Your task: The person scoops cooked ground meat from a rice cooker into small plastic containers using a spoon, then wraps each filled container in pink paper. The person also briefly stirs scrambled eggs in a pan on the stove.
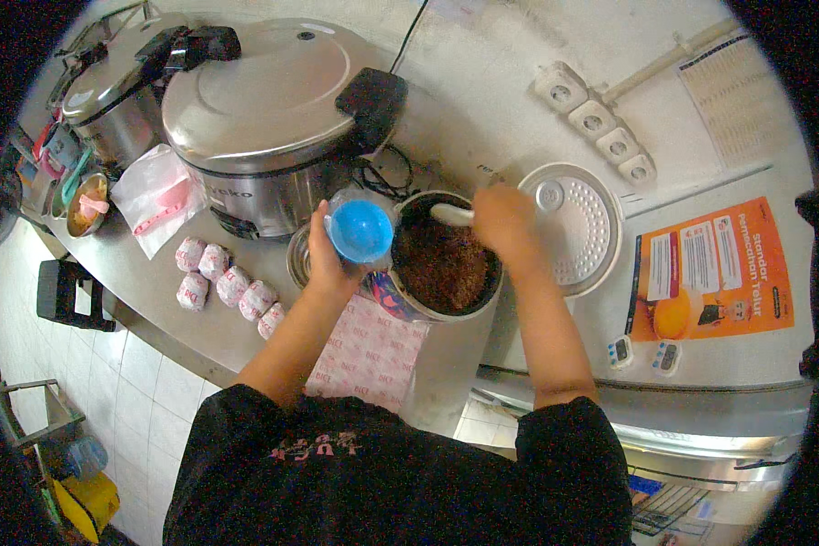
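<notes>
My left hand (pixel 334 266) holds a blue plastic bowl (pixel 362 231) with clear film around its rim, beside the open rice cooker. My right hand (pixel 505 222) grips a pale-handled utensil (pixel 452 215) over the same pot; its far end is hard to make out. Dark brown grains (pixel 443 266) fill much of the pot (pixel 443 317). The cooker's open lid (pixel 577 232), with a perforated inner plate, lies to the right of my right hand. Printed wrapping paper (pixel 368 348) lies flat on the counter below the blue bowl.
Several paper-wrapped balls (pixel 232 285) line the steel counter at left. Behind them are a large steel rice cooker (pixel 266 109), a pink scoop (pixel 170 198) on white paper and a metal bowl (pixel 75 222). An orange poster (pixel 713 273) and two small timers (pixel 666 357) are at right.
</notes>
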Demonstrator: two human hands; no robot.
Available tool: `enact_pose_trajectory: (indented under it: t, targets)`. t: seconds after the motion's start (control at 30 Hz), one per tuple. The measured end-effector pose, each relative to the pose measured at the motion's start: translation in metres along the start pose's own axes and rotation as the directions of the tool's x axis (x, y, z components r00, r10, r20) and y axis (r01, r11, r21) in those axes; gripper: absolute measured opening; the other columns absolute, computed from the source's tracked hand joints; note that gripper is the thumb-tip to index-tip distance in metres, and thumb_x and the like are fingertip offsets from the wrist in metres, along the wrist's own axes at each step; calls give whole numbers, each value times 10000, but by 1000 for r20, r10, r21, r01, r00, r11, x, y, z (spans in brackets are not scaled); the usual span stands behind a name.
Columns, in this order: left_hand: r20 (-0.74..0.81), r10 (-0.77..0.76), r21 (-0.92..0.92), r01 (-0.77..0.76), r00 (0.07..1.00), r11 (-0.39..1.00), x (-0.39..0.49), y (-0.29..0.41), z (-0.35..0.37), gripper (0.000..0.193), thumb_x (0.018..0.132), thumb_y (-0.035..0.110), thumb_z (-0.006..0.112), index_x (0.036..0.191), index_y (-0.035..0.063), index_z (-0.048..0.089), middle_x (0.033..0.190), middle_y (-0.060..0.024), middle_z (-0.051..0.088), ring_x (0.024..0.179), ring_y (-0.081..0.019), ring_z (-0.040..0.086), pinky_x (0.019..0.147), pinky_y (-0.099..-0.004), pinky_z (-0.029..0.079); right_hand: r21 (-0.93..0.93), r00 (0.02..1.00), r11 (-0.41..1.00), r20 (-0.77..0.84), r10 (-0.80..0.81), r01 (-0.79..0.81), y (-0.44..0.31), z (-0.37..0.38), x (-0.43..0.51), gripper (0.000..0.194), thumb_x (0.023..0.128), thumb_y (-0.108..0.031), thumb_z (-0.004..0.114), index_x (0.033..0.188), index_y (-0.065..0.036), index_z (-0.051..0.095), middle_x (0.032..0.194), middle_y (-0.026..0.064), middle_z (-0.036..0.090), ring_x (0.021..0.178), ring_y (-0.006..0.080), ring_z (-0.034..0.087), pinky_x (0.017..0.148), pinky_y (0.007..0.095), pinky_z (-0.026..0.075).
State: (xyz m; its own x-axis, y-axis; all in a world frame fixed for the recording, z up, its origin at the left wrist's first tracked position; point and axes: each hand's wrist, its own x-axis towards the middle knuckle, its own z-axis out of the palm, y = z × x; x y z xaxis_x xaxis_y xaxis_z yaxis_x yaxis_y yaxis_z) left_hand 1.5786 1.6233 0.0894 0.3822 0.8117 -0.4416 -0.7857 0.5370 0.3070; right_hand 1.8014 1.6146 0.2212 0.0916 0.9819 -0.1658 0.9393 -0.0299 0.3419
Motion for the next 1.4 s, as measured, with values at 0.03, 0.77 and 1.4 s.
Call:
enact_pose_trajectory:
  t: [0.03,0.77,1.4]
  targets:
    - [0,20,6,-20,1000,1000,1,-1,0,611,913,644,453,1267,161,569,1177,-111,667,1033,-316,651,889,-493,532,14,998,999,-40,38,-37,7,3,5,184,743,-147,706,891,-47,751,926,198,719,872,354,711,790,463,567]
    - [-38,33,31,-32,999,999,-8,-6,-1,607,905,638,470,1257,156,574,1193,-108,655,1061,-318,633,900,-493,518,130,953,964,228,200,-234,6,46,20,316,808,-271,642,1019,-59,743,1071,192,709,1009,359,685,888,459,547]
    - [6,42,5,-42,999,999,-14,-4,4,609,924,635,439,1261,144,566,1203,-127,650,1068,-329,633,897,-504,519,39,992,995,-85,-88,91,11,28,-28,103,789,-233,732,833,-148,769,831,132,719,810,344,703,737,470,556]
